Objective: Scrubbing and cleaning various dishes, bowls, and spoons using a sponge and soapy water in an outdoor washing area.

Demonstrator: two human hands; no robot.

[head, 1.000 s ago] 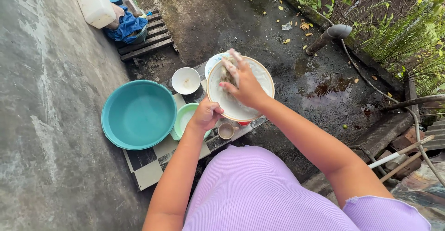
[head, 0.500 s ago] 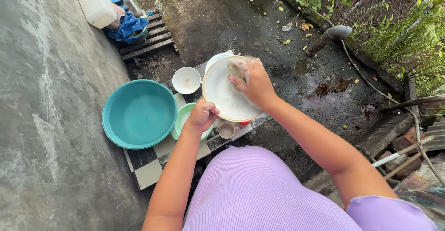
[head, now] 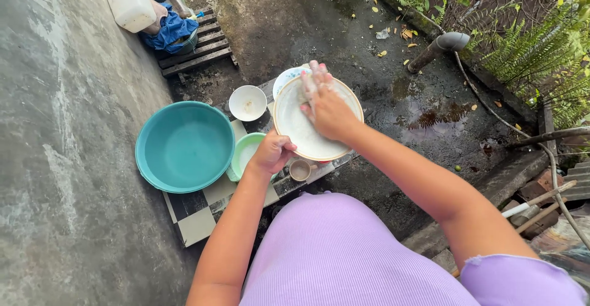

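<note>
The left hand point(head: 272, 153) grips the near rim of the white plate point(head: 295, 128), held just right of the teal basin point(head: 184, 147). The right hand point(head: 326, 106) presses a sponge point(head: 309, 91) flat against the plate's face.

There is only one view, from a camera on the person's head. It looks steeply down, past the lilac shirt, at both hands from arm's length. Beyond the fingers point(head: 316, 75) of the right hand point(head: 326, 106) it faces wet ground point(head: 295, 23) and ferns point(head: 541, 48).
</note>
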